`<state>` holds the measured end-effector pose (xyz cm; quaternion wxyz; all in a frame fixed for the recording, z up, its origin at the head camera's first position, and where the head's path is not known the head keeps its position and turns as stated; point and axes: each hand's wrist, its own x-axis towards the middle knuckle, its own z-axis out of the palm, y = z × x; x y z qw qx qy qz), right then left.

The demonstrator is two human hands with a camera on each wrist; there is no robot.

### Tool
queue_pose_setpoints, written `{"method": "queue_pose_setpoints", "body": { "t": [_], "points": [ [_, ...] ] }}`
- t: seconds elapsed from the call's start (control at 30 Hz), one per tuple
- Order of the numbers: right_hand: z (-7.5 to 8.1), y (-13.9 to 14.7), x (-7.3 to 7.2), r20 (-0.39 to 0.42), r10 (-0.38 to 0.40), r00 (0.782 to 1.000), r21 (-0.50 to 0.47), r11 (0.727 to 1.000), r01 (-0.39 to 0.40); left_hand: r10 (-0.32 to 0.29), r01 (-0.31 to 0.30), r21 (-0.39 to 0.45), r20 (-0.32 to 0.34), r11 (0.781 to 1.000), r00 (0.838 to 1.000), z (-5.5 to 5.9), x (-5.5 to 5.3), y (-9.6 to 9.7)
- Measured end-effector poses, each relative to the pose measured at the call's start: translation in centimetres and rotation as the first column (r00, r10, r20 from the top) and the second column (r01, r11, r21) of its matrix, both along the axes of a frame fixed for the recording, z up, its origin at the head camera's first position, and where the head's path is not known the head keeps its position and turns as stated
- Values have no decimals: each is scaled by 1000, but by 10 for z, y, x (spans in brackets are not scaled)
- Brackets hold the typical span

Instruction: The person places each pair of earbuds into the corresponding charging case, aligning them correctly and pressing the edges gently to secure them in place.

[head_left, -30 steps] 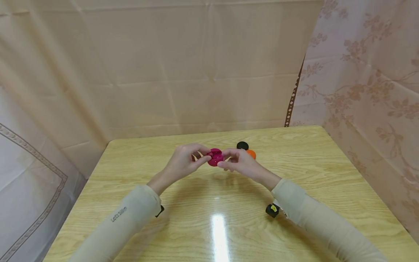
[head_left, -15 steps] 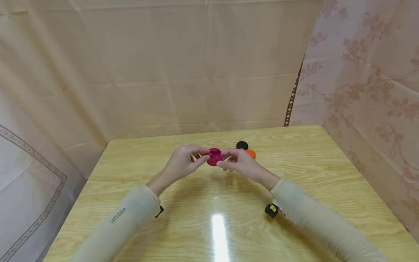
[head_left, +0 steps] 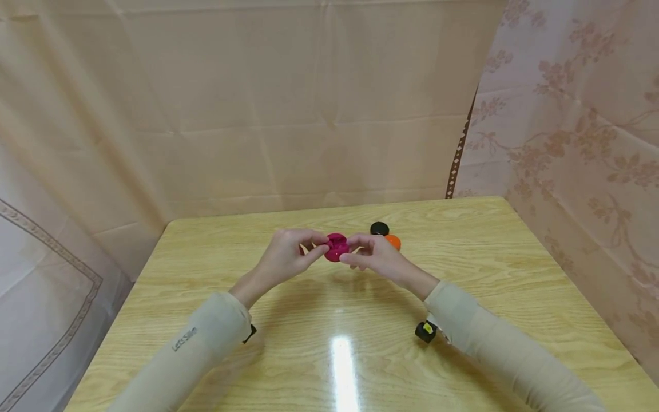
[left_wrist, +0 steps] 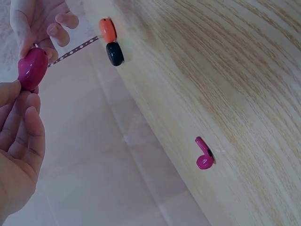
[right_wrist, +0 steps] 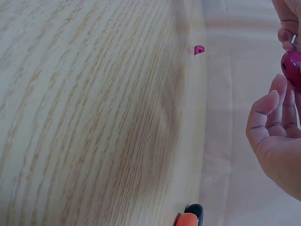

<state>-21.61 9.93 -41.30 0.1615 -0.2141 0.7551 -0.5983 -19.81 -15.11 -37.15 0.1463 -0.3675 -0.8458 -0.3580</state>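
A magenta earbud case stands with its lid up, held above the table between both hands. At its left edge, the thumb and fingertips of my left hand pinch it; I cannot tell whether an earbud is between them. My right hand grips the opposite edge between thumb and fingers. In the left wrist view the case shows its glossy rounded outside. One loose magenta earbud lies on the table, and it also appears in the right wrist view as a small earbud. The left hand hides it from the head view.
Behind the right hand, a black rounded case and an orange one lie side by side near the far edge of the wooden table. A beige curtain hangs behind, with a floral curtain at the right.
A small magenta piece at the left fingertips was plainer a second ago and now blends with the case. Otherwise both hands and the case have hardly moved.
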Motion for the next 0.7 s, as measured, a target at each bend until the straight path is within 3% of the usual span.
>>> {"method": "queue_pose_setpoints", "body": {
  "t": [0.7],
  "points": [
    [0, 2, 2, 63, -2, 998, -51, 999, 5, 18, -19, -47, -5, 999, 1000, 2, -2, 4]
  ]
}}
